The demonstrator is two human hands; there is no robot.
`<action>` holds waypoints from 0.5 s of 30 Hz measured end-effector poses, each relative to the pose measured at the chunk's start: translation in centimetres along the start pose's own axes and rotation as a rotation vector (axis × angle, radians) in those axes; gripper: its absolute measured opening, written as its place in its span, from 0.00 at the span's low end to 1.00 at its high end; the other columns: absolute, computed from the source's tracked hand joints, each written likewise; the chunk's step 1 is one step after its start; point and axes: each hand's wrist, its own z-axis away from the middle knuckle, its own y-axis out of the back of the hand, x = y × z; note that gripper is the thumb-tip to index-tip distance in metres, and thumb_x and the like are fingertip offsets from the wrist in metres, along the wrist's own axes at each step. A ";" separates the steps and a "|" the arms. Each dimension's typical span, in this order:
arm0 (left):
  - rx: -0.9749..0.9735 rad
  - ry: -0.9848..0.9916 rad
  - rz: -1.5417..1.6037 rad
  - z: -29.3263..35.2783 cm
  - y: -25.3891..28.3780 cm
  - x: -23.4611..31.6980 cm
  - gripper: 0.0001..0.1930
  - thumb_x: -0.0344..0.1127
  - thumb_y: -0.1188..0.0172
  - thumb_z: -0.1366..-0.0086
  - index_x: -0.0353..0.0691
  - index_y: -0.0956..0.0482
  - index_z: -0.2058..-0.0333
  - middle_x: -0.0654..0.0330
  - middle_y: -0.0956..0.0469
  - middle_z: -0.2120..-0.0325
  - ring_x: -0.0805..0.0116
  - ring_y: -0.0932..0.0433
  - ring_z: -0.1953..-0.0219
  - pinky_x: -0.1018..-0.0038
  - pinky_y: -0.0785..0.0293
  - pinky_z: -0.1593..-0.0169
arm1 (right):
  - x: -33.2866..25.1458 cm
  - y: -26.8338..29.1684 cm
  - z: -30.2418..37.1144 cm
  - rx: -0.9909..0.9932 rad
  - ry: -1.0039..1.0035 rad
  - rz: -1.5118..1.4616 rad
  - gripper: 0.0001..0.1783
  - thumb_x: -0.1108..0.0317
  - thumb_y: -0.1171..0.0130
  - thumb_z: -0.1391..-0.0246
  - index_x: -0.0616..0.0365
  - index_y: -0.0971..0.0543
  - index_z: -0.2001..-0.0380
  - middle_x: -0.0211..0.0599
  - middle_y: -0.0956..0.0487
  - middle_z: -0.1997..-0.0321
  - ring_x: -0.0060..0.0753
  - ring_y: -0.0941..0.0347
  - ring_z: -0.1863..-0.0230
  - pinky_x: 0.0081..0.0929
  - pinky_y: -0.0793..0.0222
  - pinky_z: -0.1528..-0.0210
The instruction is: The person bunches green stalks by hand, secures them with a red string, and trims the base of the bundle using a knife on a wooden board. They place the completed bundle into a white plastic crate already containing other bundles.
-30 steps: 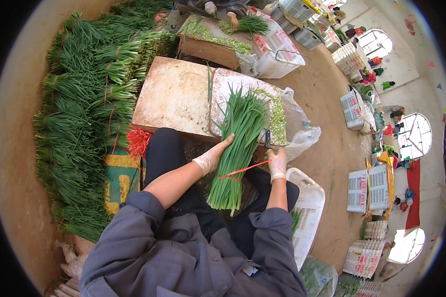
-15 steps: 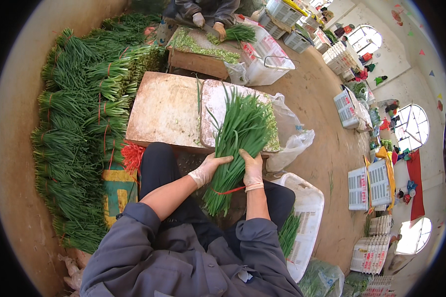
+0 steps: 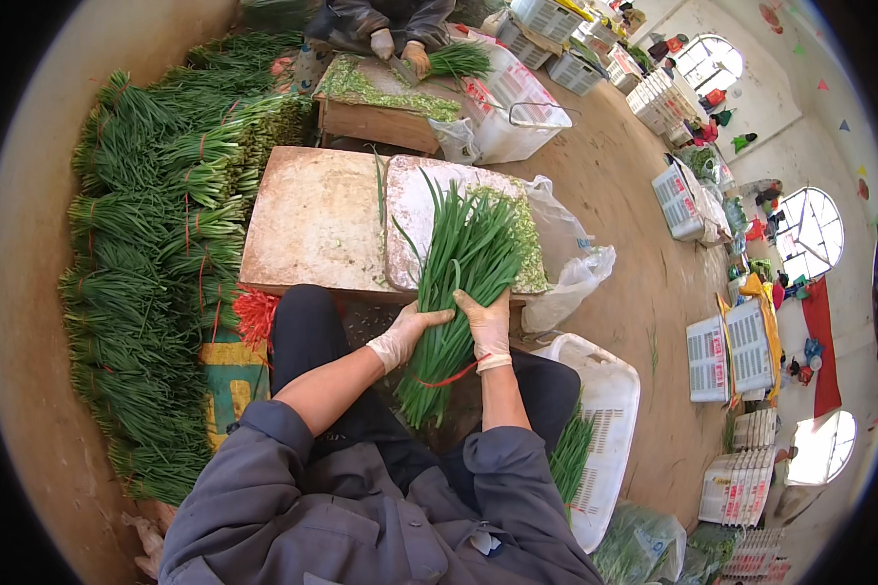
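Observation:
Between my gloved hands is a thick bundle of green chives [image 3: 470, 244], slanting across the near edge of a pale cutting board [image 3: 415, 190]. My left hand [image 3: 407, 336] is closed on the bundle's left side. On its right side my right hand [image 3: 488, 327] grips it, thumb lying over the leaves. A red tie [image 3: 444, 381] loops round the lower part, below both hands. Chopped pale bits [image 3: 527, 239] cover the board's right edge, partly hidden by the bundle.
Tied chive bundles [image 3: 146, 253] are piled along the left wall. Red strings [image 3: 256, 314] hang beside my left knee. A white crate [image 3: 610, 419] holding chives stands by my right leg. Across the board, a co-worker's gloved hands [image 3: 400, 51] work with chives and a blade.
My hands keep their hold on the chives, with only a slight shift of the right hand. The whole view has moved a little; the co-worker's hands remain at their board.

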 end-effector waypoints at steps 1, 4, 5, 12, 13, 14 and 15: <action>0.000 -0.015 0.009 0.0 -0.1 0.0 0.25 0.34 0.29 0.35 0.34 0.23 0.41 0.53 0.17 0.50 0.56 0.16 0.51 0.58 0.20 0.44 | -0.2 0.0 0.0 0.015 -0.004 0.027 0.40 0.79 0.25 0.52 0.62 0.31 0.36 0.41 0.21 0.42 0.36 0.23 0.45 0.35 0.26 0.41; -0.002 0.012 0.072 -0.2 0.1 0.1 0.23 0.33 0.31 0.34 0.33 0.22 0.43 0.52 0.16 0.51 0.55 0.16 0.53 0.57 0.19 0.45 | 0.6 1.1 -0.9 0.135 -0.141 -0.018 0.33 0.83 0.28 0.54 0.66 0.25 0.42 0.38 0.17 0.48 0.35 0.20 0.52 0.32 0.25 0.44; -0.003 0.033 0.099 -0.3 0.3 0.1 0.22 0.33 0.31 0.34 0.33 0.22 0.43 0.52 0.16 0.52 0.55 0.15 0.54 0.57 0.18 0.46 | 0.9 1.7 -0.9 0.136 -0.155 -0.030 0.33 0.83 0.28 0.54 0.66 0.24 0.43 0.38 0.16 0.49 0.35 0.19 0.52 0.32 0.25 0.44; 0.072 0.055 0.200 -0.5 0.4 0.4 0.19 0.31 0.34 0.32 0.31 0.22 0.45 0.50 0.15 0.54 0.54 0.14 0.56 0.56 0.17 0.49 | 1.2 3.7 0.2 0.255 -0.181 -0.229 0.30 0.87 0.31 0.54 0.67 0.23 0.44 0.41 0.17 0.49 0.39 0.19 0.53 0.37 0.22 0.46; 0.067 0.059 0.207 -0.5 0.4 0.4 0.19 0.31 0.34 0.32 0.31 0.22 0.44 0.51 0.15 0.54 0.54 0.14 0.56 0.57 0.17 0.49 | 1.1 3.7 0.2 0.279 -0.186 -0.233 0.29 0.88 0.32 0.54 0.68 0.23 0.46 0.42 0.17 0.50 0.41 0.18 0.54 0.40 0.21 0.47; 0.061 0.062 0.213 -0.5 0.4 0.4 0.20 0.31 0.34 0.32 0.31 0.22 0.44 0.51 0.15 0.54 0.54 0.14 0.56 0.57 0.17 0.49 | 1.1 3.6 0.3 0.303 -0.190 -0.237 0.28 0.88 0.32 0.54 0.69 0.23 0.47 0.44 0.16 0.51 0.43 0.17 0.55 0.43 0.20 0.49; 0.058 0.063 0.222 -0.6 0.5 0.3 0.20 0.31 0.34 0.32 0.32 0.22 0.44 0.51 0.15 0.53 0.54 0.14 0.56 0.57 0.17 0.49 | 1.2 3.7 0.2 0.308 -0.186 -0.255 0.27 0.88 0.32 0.54 0.69 0.23 0.48 0.45 0.16 0.52 0.44 0.17 0.56 0.44 0.19 0.51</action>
